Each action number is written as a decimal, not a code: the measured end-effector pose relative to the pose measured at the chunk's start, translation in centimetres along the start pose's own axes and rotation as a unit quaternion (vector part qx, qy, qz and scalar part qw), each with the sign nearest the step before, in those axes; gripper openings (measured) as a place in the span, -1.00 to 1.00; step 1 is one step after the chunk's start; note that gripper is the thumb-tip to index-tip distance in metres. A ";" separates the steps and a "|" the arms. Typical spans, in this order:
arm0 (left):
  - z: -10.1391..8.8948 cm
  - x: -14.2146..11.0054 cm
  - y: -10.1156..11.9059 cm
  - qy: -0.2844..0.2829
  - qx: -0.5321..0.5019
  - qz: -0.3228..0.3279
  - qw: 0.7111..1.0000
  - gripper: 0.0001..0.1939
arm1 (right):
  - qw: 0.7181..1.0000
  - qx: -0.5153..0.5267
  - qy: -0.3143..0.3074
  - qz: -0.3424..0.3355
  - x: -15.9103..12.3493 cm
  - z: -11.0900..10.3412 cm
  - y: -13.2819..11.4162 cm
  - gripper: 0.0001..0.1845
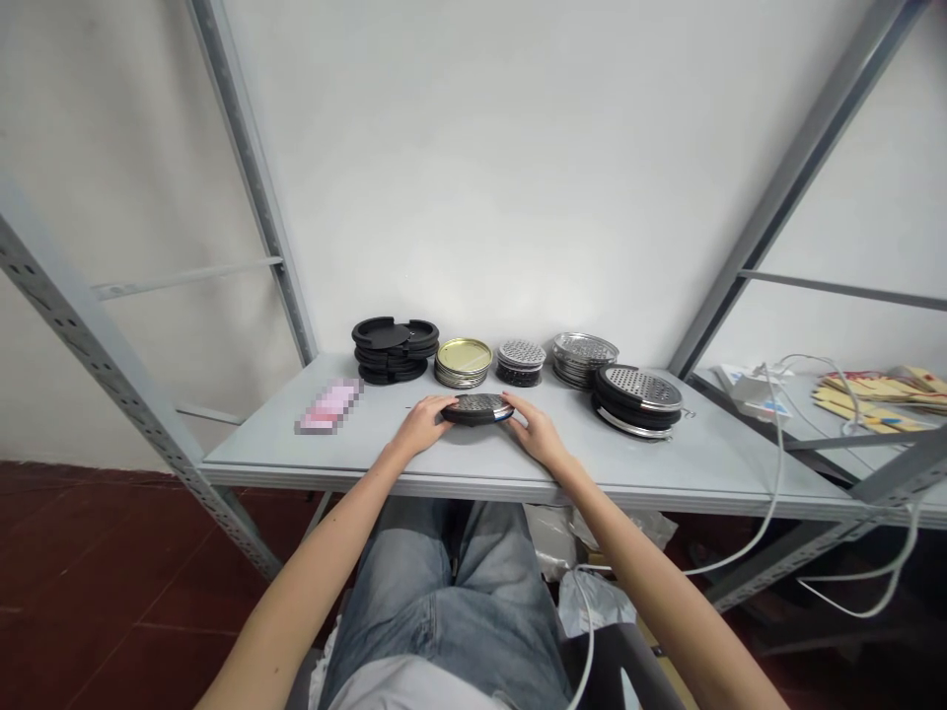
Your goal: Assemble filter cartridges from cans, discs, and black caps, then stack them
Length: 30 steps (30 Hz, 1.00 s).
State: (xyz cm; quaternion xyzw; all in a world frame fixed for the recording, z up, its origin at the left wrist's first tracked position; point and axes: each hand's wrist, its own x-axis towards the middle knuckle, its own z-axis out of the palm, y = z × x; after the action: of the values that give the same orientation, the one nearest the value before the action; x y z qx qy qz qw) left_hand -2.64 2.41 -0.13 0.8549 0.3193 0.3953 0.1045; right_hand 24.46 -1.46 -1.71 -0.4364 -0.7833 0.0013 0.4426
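Between both hands, just above the grey tabletop (370,444), is a round black-rimmed grater (479,408) with a perforated metal face. My left hand (425,424) grips its left edge, fingers closed on the rim. On the opposite edge, my right hand (537,429) holds it with thumb and fingers. Behind it stand a stack of gold-topped metal discs (464,361) and a stack of small perforated grater discs (521,361). To the right sits a pile of black-rimmed graters (637,399) like the held one.
Black plastic rings (395,350) are stacked at the back left, near a blurred pink object (329,406). Larger metal discs (584,357) stand at the back right. Grey shelf posts (252,177) flank the table. A white cable (776,463) hangs over the right front edge.
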 end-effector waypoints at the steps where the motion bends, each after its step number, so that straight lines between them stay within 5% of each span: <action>1: 0.0 0.0 -0.2 0.005 0.004 -0.001 1.000 -0.58 | 1.000 -0.005 0.000 0.002 0.0 0.0 0.0 -0.52; 11: -0.1 -0.2 -0.3 0.042 0.067 0.005 0.997 -0.62 | 0.999 -0.028 -0.011 -0.010 0.2 -0.7 -1.7 -0.39; 16: -0.4 -0.2 0.5 0.054 0.050 0.001 0.997 -0.68 | 0.999 -0.040 0.006 -0.035 0.2 -0.7 -1.4 -0.53; 24: -0.4 0.0 1.0 0.005 -0.012 0.007 1.000 -0.36 | 0.999 -0.020 0.028 -0.018 0.2 -0.5 -0.4 -0.63; 30: -0.2 -0.3 0.3 0.022 -0.025 0.015 0.999 -0.64 | 0.996 0.074 0.026 0.048 0.1 -0.5 -0.3 -0.53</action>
State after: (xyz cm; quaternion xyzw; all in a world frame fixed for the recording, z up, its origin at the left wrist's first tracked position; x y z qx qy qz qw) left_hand -2.75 1.99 -0.03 0.8476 0.2986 0.4239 0.1130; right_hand 24.59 -1.74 -1.25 -0.4392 -0.7474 0.0692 0.4936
